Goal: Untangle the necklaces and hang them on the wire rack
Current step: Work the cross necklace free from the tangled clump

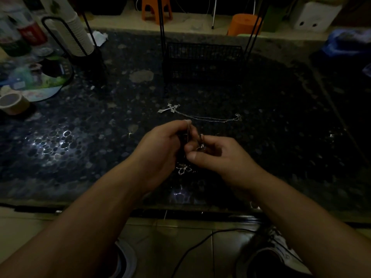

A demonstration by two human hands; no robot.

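The thin silver necklace chains [188, 131] sit knotted between your hands, just above the dark speckled stone bench [80, 137]. Your left hand [160, 145] pinches a strand at its fingertips; your right hand [216, 155] pinches the tangle beside it, a flower-shaped pendant [183, 169] dangling below. One silver cross necklace [200, 116] lies freed on the bench. Nothing visibly hangs on the black wire rack [202, 61] yet, so most of the work appears to remain.
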